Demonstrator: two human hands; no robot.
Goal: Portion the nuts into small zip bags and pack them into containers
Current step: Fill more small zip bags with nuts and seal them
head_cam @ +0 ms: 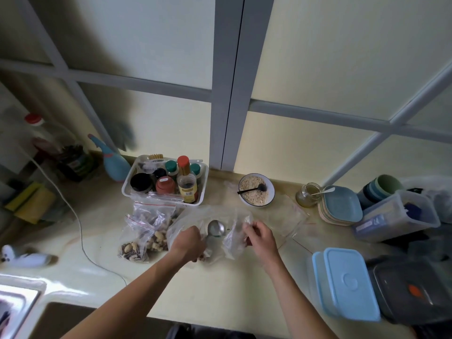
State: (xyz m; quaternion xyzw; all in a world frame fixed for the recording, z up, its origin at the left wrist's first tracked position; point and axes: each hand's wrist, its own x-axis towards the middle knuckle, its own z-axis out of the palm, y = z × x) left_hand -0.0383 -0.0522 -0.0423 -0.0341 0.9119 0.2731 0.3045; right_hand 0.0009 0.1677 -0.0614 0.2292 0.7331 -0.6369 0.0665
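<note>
Head view: left hand clamped on metal scoop over large clear bag, mid-worktop. Right hand pinching small zip bag. Filled nut bags toward worktop's left; blue-lidded container at right front edge.

The filled bags are being kept on the bench left of the spoon; the bowl behind it, the containers right.
</note>
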